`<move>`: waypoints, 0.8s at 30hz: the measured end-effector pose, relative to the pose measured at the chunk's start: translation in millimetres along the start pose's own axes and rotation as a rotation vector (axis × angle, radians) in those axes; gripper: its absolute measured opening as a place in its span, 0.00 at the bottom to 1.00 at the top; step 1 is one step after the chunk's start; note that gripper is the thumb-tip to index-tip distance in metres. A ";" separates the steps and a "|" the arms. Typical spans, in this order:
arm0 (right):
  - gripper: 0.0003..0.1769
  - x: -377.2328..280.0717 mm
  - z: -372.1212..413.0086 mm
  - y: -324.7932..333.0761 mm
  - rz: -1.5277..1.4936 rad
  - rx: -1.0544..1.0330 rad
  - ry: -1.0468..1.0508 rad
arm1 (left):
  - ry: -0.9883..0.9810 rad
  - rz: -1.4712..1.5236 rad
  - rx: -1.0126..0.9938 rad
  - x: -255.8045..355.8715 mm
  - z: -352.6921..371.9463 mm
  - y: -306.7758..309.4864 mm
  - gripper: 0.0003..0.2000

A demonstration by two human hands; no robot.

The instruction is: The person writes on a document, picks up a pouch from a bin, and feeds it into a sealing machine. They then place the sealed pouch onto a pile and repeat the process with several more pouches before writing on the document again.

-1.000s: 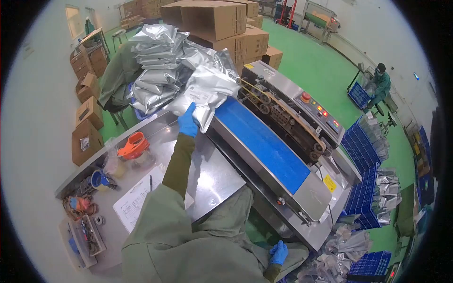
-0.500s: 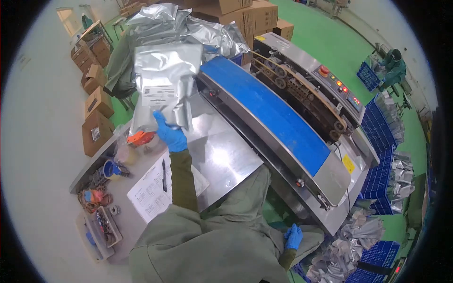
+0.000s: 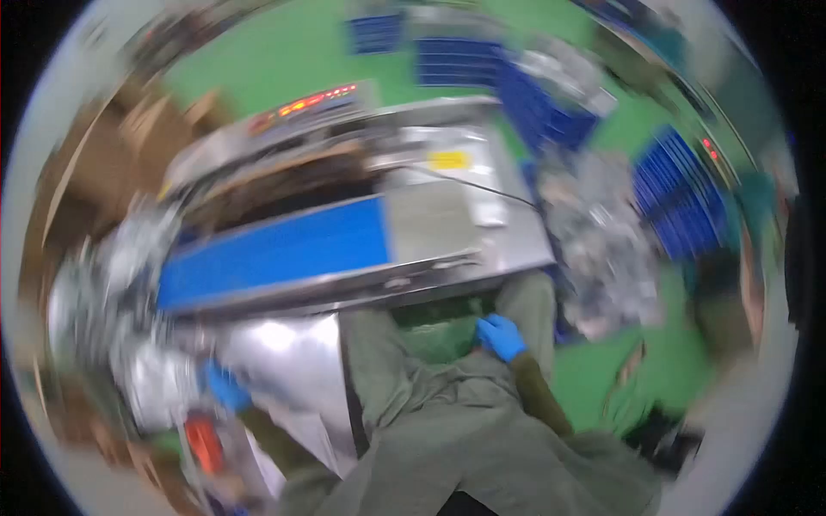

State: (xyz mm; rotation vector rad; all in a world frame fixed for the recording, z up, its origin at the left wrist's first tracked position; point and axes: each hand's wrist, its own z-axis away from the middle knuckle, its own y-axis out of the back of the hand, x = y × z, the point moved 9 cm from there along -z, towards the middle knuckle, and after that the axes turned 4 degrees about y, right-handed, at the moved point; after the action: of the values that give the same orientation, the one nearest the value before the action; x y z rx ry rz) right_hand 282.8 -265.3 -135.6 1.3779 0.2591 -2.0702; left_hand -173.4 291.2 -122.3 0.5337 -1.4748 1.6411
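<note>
The view is smeared by motion. My left hand (image 3: 227,386), in a blue glove, is at the left over the metal table (image 3: 280,344), with its fingers at the edge of a silver pouch (image 3: 159,387). Blur hides how firmly the fingers grip it. My right hand (image 3: 502,337), also gloved in blue, rests by my right thigh with its fingers curled; anything inside is hidden. Ahead lies the sealing machine with its blue belt (image 3: 284,251) and red-lit panel (image 3: 314,103). More silver pouches (image 3: 129,249) are heaped left of the belt.
Blue crates (image 3: 542,112) stand beyond the machine's right end. Silver bags (image 3: 602,249) are piled on the right beside another blue crate (image 3: 680,193). Cardboard boxes (image 3: 142,133) are stacked at upper left. An orange object (image 3: 205,443) lies at lower left. A cable (image 3: 473,186) crosses the machine.
The head view has swung to the right, so the machine and table now appear further left. The pouch at my left hand has gone from face-on to blurred beside the heap at the left.
</note>
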 end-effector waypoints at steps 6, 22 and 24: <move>0.20 -42.6 10.0 125.4 0.376 0.590 0.326 | 0.168 -0.662 -0.126 1.3 107.3 -118.6 0.21; 0.14 41.5 0.4 451.6 1.415 0.908 0.261 | -0.110 -0.877 -0.020 22.7 127.3 -215.1 0.17; 0.14 29.0 -14.1 451.5 1.472 0.665 0.096 | -0.121 -0.844 -0.060 19.8 123.9 -219.5 0.16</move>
State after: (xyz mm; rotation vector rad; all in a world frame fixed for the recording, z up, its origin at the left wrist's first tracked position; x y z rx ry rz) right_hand 556.3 -622.9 -88.3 1.2954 -1.1630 -0.8007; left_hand -34.7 168.2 49.8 1.0586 -1.1308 0.9052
